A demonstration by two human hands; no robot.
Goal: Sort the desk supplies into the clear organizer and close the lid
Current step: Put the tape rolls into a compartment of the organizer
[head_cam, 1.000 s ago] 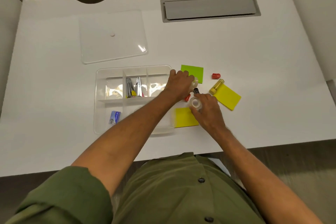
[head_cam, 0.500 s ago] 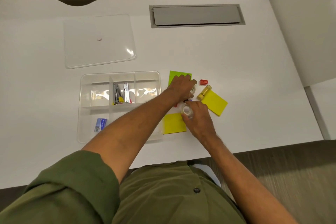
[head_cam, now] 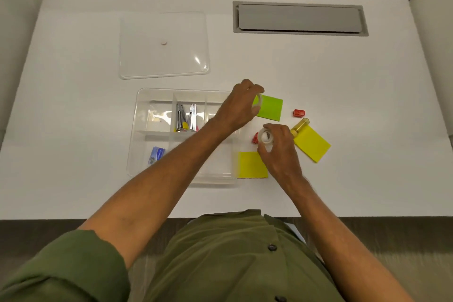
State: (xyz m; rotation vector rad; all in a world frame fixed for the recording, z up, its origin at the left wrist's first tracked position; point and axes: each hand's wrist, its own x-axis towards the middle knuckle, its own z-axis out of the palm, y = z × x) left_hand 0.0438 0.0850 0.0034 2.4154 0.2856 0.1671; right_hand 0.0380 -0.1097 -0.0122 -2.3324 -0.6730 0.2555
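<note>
The clear organizer (head_cam: 137,130) sits mid-desk, with metal clips (head_cam: 186,117) in a back compartment and a small blue box (head_cam: 156,154) in a front one. Its clear lid (head_cam: 164,44) lies flat behind it. My left hand (head_cam: 241,105) hovers at the organizer's right edge, gripping a clear tape roll (head_cam: 258,102). My right hand (head_cam: 279,152) holds a second clear tape roll (head_cam: 266,136) just above the desk. Loose around them lie a green sticky pad (head_cam: 270,108), two yellow sticky pads (head_cam: 251,165) (head_cam: 312,146), two small red items (head_cam: 299,113) (head_cam: 255,138) and a yellow tube (head_cam: 300,125).
A grey cable hatch (head_cam: 300,19) is set into the desk at the back right. Partition walls close in the desk on the left, right and back. The desk's front edge runs just before my green shirt.
My left hand has lifted a tape roll off the desk and drawn back toward the organizer. My right hand keeps its own roll and has barely moved. The camera shifted.
</note>
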